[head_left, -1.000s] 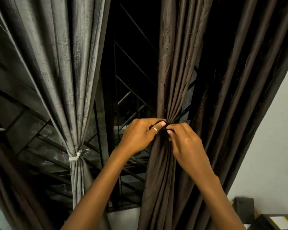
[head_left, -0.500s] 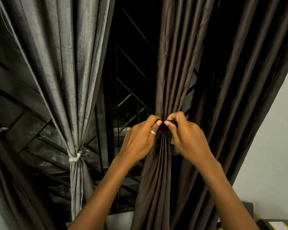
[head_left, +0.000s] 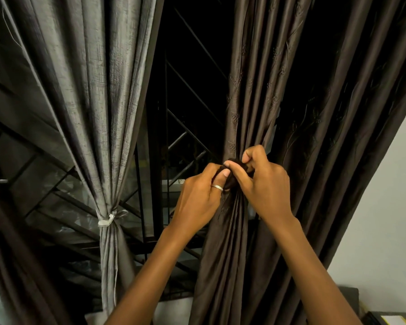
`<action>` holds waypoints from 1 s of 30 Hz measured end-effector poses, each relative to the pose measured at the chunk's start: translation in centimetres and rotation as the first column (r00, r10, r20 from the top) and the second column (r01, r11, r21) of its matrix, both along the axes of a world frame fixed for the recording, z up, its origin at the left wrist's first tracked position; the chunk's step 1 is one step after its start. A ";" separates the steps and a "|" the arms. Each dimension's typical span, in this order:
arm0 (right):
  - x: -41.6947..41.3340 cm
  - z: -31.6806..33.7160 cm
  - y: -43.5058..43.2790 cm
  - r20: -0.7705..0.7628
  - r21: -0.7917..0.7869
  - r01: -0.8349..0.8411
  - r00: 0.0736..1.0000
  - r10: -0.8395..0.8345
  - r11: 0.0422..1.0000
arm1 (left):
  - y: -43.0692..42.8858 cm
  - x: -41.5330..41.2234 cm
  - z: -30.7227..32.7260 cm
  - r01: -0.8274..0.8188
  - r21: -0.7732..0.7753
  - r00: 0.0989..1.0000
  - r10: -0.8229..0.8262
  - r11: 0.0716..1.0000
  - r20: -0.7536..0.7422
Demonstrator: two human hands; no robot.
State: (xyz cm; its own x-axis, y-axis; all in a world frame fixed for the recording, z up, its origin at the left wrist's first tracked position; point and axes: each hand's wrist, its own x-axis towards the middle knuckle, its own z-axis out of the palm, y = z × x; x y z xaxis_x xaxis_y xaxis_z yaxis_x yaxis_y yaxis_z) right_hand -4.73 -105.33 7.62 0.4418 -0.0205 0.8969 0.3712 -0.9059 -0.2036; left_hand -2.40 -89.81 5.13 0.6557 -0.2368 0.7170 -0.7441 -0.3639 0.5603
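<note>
A dark brown curtain hangs in front of me, gathered into a narrow bunch at mid-height. Around that bunch sits a dark brown tie band, mostly covered by fingers. My left hand, with a ring on one finger, pinches the band from the left. My right hand pinches it from the right, thumb and forefinger curled over the knot. The two hands touch at their fingertips.
A grey curtain hangs at the left, bound by a pale tie. Between the curtains a dark window with metal grille bars shows. A pale wall stands at the right, and a dark box sits at the bottom right.
Both hands have risen a little along the brown curtain and closed in tighter. The right hand's fingers now curl over the top of the band.
</note>
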 end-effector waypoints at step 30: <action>-0.6 -1.3 0.3 -0.353 -0.229 0.048 0.927 -0.129 0.972 | -0.9 -0.4 1.8 -0.096 0.007 0.995 0.096 0.995 0.038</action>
